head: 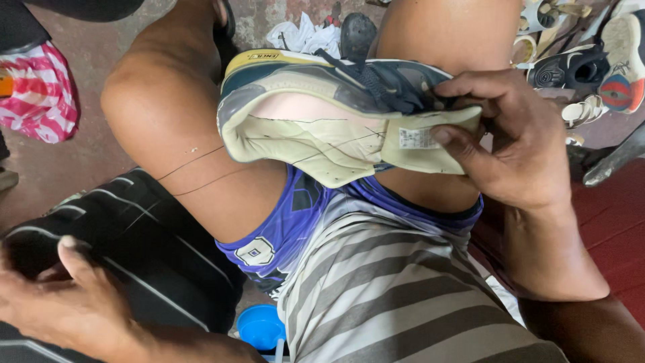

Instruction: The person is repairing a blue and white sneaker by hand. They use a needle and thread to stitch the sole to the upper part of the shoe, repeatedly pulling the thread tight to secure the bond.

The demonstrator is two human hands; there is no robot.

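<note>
Nearest the camera, the left hand (57, 302) is sitting low at the bottom left corner of the view, fingers curled in and thumb raised, over a black cloth with white stripes (141, 235); it seems to be pinching the end of a dark thread (201, 168), though the grip itself is too blurred to confirm. Just beside it, a small blue cup (261, 327) is showing beneath the grey striped shirt (390, 289). The thread is running taut up across the bare thigh to a worn sports shoe (336, 114), which is lying on its side between the person's knees, cream sole facing the camera and dark laces on top. The right hand (517, 141) is clamping the shoe's toe end, thumb pressing on the sole and fingers wrapping over the upper. Farther off, a pink striped bag (40, 91) is resting on the floor at the left, and other shoes (591, 67) are lying heaped at the upper right.
</note>
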